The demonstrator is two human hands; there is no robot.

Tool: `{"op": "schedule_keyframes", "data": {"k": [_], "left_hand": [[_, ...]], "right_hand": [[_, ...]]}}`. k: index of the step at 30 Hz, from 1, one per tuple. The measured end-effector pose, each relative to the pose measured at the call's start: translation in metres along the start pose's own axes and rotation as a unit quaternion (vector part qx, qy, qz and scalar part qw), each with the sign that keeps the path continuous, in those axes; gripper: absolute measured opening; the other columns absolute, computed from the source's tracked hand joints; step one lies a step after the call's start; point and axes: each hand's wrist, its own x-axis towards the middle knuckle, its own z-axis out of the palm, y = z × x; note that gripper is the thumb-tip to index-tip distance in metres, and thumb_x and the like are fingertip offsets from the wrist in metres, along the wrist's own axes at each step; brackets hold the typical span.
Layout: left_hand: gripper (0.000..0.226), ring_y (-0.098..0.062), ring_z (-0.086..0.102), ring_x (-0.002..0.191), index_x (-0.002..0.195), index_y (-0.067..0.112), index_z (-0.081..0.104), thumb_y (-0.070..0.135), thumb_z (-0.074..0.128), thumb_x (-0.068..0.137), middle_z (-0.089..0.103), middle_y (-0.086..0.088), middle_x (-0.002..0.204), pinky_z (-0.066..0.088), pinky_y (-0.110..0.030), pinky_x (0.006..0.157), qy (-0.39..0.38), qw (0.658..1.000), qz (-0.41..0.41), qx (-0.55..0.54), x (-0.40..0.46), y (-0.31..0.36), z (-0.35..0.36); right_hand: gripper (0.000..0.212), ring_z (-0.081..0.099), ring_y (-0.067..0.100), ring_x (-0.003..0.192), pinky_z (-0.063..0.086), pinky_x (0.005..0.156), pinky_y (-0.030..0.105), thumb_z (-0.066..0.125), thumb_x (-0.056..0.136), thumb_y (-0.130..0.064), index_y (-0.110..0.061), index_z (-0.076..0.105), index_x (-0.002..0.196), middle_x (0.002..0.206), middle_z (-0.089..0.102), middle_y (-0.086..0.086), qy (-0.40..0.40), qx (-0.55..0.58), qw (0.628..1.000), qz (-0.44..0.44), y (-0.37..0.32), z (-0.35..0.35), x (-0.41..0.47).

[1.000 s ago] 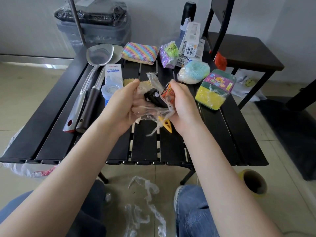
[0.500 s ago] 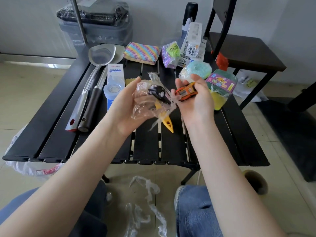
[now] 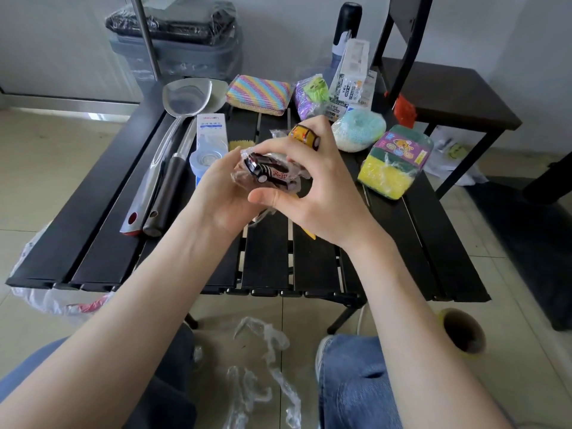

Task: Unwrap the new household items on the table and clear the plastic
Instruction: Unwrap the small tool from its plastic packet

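Note:
Above the middle of the black slatted table (image 3: 266, 258), my left hand (image 3: 223, 193) cups a crumpled clear plastic wrap (image 3: 243, 178) with a black toy car (image 3: 270, 173) lying in it. My right hand (image 3: 325, 193) pinches an orange toy car (image 3: 305, 136) high between its fingers, while its thumb and other fingers curl over the black car and the wrap. A yellow piece (image 3: 309, 234) shows on the table under my right wrist.
Two metal spatulas (image 3: 173, 144) and a white tape box (image 3: 209, 140) lie at the left. A rainbow sponge (image 3: 258, 94), purple packet (image 3: 309, 94), blue scrubber (image 3: 359, 130) and wrapped sponge pack (image 3: 394, 162) sit behind and right. Plastic scraps (image 3: 263, 360) and a tape roll (image 3: 461, 334) lie on the floor.
My right hand pulled the orange car out of the wrap, then came back over the black car. My left hand kept holding the wrap and turned the black car up.

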Motion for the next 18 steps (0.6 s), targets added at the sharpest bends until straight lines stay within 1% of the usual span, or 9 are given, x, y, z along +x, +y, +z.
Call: {"op": "schedule_keyframes", "data": {"k": [3,6,8,9,11,13,14,16,18], "left_hand": [[0.041,-0.028,0.066,0.093,0.107,-0.005,0.056,0.022,0.025,0.104,0.064,-0.021,0.105,0.057,-0.041,0.077,0.009,1.0,0.006,0.013,-0.001,-0.001,0.002],[0.043,-0.031,0.059,0.113,0.13,-0.002,0.048,0.026,0.028,0.104,0.054,-0.023,0.133,0.057,-0.046,0.083,0.016,1.0,-0.02,0.012,-0.002,-0.001,0.001],[0.038,-0.028,0.054,0.123,0.132,0.002,0.045,0.023,0.033,0.103,0.048,-0.017,0.142,0.052,-0.045,0.092,0.038,0.999,-0.011,0.002,0.0,0.001,-0.001],[0.036,-0.027,0.055,0.123,0.129,0.0,0.047,0.021,0.034,0.103,0.053,-0.015,0.137,0.05,-0.044,0.095,0.057,0.998,0.001,-0.004,0.001,0.002,-0.001],[0.03,-0.016,0.064,0.1,0.102,-0.001,0.055,0.018,0.033,0.104,0.065,-0.008,0.099,0.051,-0.038,0.093,0.069,0.997,0.022,-0.012,-0.002,0.002,0.003],[0.037,-0.006,0.052,0.051,0.07,0.008,0.045,0.012,0.032,0.104,0.043,0.0,0.056,0.058,-0.026,0.07,0.074,0.996,0.04,-0.025,-0.003,-0.003,0.011],[0.041,-0.005,0.044,0.039,0.062,0.011,0.038,0.009,0.032,0.103,0.034,0.001,0.046,0.057,-0.025,0.056,0.096,0.994,0.049,-0.028,-0.002,-0.005,0.013],[0.046,-0.005,0.042,0.038,0.057,0.005,0.042,0.009,0.034,0.102,0.037,-0.002,0.042,0.053,-0.022,0.044,0.135,0.989,0.053,-0.015,-0.003,-0.006,0.015],[0.032,-0.007,0.048,0.055,0.079,-0.005,0.053,0.012,0.038,0.101,0.059,-0.012,0.059,0.051,-0.018,0.043,0.146,0.989,0.034,0.003,-0.004,-0.007,0.017]], "right_hand": [[0.039,0.049,0.012,0.095,0.049,0.089,0.027,0.076,0.077,-0.034,-0.011,0.069,0.108,0.103,0.038,0.005,0.009,0.002,1.0,0.006,0.001,0.003,0.001],[0.024,0.05,0.004,0.09,0.041,0.086,0.012,0.071,0.083,-0.024,-0.01,0.069,0.103,0.1,0.053,0.014,0.065,0.076,0.994,0.044,0.0,-0.001,0.003],[0.017,0.057,0.007,0.096,0.044,0.09,0.02,0.061,0.091,-0.025,-0.013,0.068,0.1,0.098,0.062,0.007,0.108,0.161,0.977,0.093,0.0,-0.004,0.005],[0.015,0.059,0.01,0.101,0.046,0.094,0.026,0.057,0.094,-0.026,-0.016,0.067,0.099,0.098,0.065,0.001,0.131,0.211,0.961,0.126,0.001,-0.004,0.005],[0.017,0.06,0.015,0.111,0.046,0.103,0.039,0.051,0.095,-0.031,-0.024,0.067,0.097,0.104,0.067,-0.001,0.168,0.33,0.91,0.189,0.0,-0.002,0.007],[0.019,0.058,0.017,0.118,0.044,0.106,0.04,0.047,0.099,-0.034,-0.026,0.063,0.105,0.115,0.064,0.002,0.198,0.443,0.843,0.231,-0.004,0.0,0.008],[0.021,0.058,0.015,0.116,0.046,0.104,0.036,0.042,0.102,-0.031,-0.023,0.06,0.109,0.116,0.063,0.002,0.211,0.483,0.814,0.245,-0.006,0.0,0.008],[0.023,0.062,0.013,0.107,0.05,0.096,0.029,0.036,0.105,-0.027,-0.019,0.056,0.112,0.112,0.063,0.003,0.235,0.544,0.762,0.26,-0.01,-0.002,0.009],[0.027,0.065,0.017,0.1,0.05,0.095,0.032,0.034,0.104,-0.029,-0.014,0.053,0.118,0.108,0.063,0.006,0.265,0.6,0.706,0.267,-0.009,-0.006,0.011]]}}
